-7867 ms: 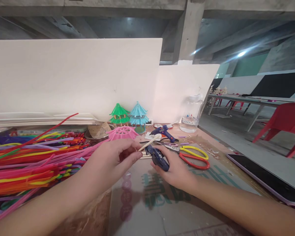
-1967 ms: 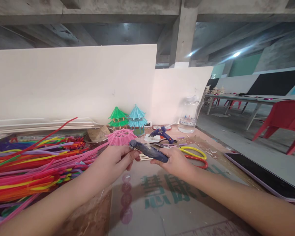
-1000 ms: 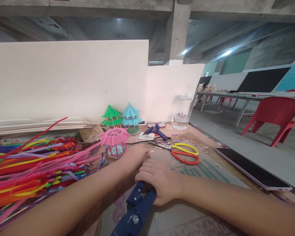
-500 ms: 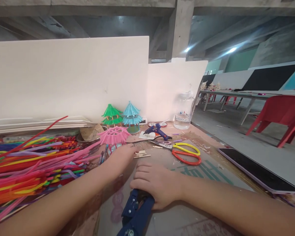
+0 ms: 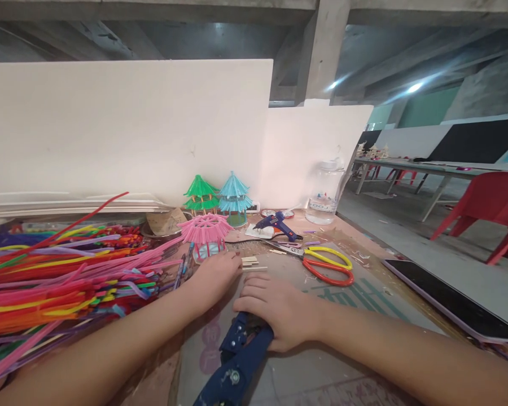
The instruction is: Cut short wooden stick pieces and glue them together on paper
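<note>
Pliers [image 5: 237, 361] lowered, right hand [image 5: 279, 313] gripping

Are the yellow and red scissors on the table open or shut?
Shut: the scissors lie flat, their handle loops nearly touching and the blades together in one narrow point.

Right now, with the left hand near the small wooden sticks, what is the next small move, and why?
Probably the left hand should pinch one wooden stick. Its fingertips lie just beside the sticks on the mat, while the right hand rests on the blue cutter, which looks ready to cut.
</note>
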Tool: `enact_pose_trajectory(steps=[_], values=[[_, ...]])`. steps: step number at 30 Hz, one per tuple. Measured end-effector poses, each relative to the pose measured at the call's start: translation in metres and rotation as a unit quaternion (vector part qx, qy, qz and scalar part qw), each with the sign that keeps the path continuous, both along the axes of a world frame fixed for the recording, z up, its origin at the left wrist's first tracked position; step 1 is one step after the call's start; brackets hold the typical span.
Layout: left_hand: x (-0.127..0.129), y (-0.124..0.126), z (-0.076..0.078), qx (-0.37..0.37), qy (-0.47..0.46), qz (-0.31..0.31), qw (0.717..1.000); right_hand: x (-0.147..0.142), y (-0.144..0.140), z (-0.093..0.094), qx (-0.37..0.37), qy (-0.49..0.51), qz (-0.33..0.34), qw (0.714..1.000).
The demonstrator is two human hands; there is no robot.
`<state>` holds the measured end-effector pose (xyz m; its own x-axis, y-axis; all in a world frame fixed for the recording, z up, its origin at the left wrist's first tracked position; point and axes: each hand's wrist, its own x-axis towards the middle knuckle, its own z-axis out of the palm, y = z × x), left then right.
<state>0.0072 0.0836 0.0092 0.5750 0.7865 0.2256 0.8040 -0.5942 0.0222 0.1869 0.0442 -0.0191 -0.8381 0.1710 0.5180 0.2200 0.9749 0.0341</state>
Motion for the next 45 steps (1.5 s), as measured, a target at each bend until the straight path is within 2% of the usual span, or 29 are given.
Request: enact_pose_trajectory(steps=[2, 4, 7, 8, 10, 12, 17, 21, 27, 32, 39, 45], values=[[-0.001, -0.006, 0.015, 0.000, -0.026, 0.018, 1.000, 0.002, 0.001, 0.000, -0.022, 0.036, -0.007, 0.999], [-0.004, -0.015, 0.036, 0.005, -0.061, 0.032, 0.998, 0.004, 0.001, 0.000, -0.057, 0.073, -0.021, 0.995], [-0.014, -0.032, 0.070, 0.012, -0.111, 0.030, 0.993, 0.006, 0.000, 0.001, -0.123, 0.118, -0.062, 0.984], [-0.018, -0.037, 0.079, 0.007, -0.157, 0.018, 0.987, 0.006, 0.000, 0.002, -0.144, 0.131, -0.081, 0.977], [-0.027, -0.048, 0.092, -0.008, -0.229, 0.015, 0.973, 0.006, 0.000, 0.002, -0.178, 0.166, -0.118, 0.963], [-0.034, -0.057, 0.099, -0.029, -0.274, 0.024, 0.961, 0.005, 0.002, 0.001, -0.206, 0.206, -0.148, 0.945], [-0.040, -0.070, 0.099, -0.070, -0.301, 0.008, 0.951, 0.003, 0.011, 0.002, -0.260, 0.270, -0.218, 0.901], [-0.037, -0.073, 0.094, -0.096, -0.309, -0.023, 0.946, 0.003, 0.013, 0.003, -0.262, 0.286, -0.247, 0.888], [-0.031, -0.075, 0.091, -0.086, -0.284, -0.004, 0.955, 0.003, 0.011, 0.005, -0.252, 0.284, -0.239, 0.894], [-0.029, -0.076, 0.091, -0.040, -0.265, -0.006, 0.963, 0.005, 0.012, 0.004, -0.241, 0.289, -0.245, 0.894], [-0.029, -0.071, 0.080, 0.024, -0.152, -0.019, 0.988, 0.005, 0.010, 0.001, -0.197, 0.286, -0.224, 0.911], [-0.026, -0.072, 0.081, 0.028, -0.157, -0.035, 0.987, 0.007, 0.008, 0.003, -0.181, 0.275, -0.224, 0.917]])
